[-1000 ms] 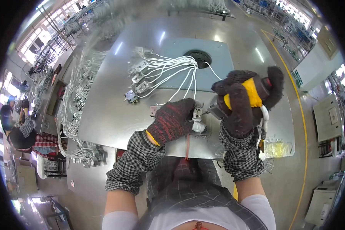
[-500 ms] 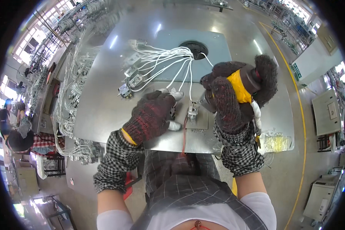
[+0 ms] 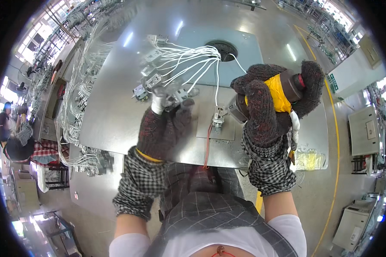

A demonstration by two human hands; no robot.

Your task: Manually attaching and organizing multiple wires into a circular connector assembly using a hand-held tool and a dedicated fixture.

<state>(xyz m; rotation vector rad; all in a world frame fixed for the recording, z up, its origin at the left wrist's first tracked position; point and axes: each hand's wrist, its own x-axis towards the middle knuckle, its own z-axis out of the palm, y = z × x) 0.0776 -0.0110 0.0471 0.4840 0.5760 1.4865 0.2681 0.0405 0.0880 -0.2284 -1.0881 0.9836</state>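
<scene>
My left hand (image 3: 163, 128), in a dark knitted glove with pale fingertips, is slightly smeared by motion. Its fingers close round a small metal-and-plastic connector block (image 3: 180, 95) on a white cable. Other cabled connector blocks (image 3: 151, 80) lie just beyond it at the left. My right hand (image 3: 261, 111), gloved too, grips a dark power tool (image 3: 280, 93) wrapped in yellow tape. The tool's blunt front end is close beside another connector block (image 3: 219, 115), which sits on a small metal plate (image 3: 228, 131) at the table's near side. A reddish cord (image 3: 207, 147) runs from there over the edge.
White cables (image 3: 193, 55) fan out from a dark round opening (image 3: 224, 50) in a grey-blue panel (image 3: 248, 49) on the metal table (image 3: 107, 115). Bundled cables (image 3: 79, 103) hang at the left, where another person (image 3: 19, 132) sits. A clear yellowish package (image 3: 309, 158) is at the right corner.
My left hand has moved left and slightly away from me, carrying a connector block from beside the plate toward the others. The right hand and power tool have shifted slightly right.
</scene>
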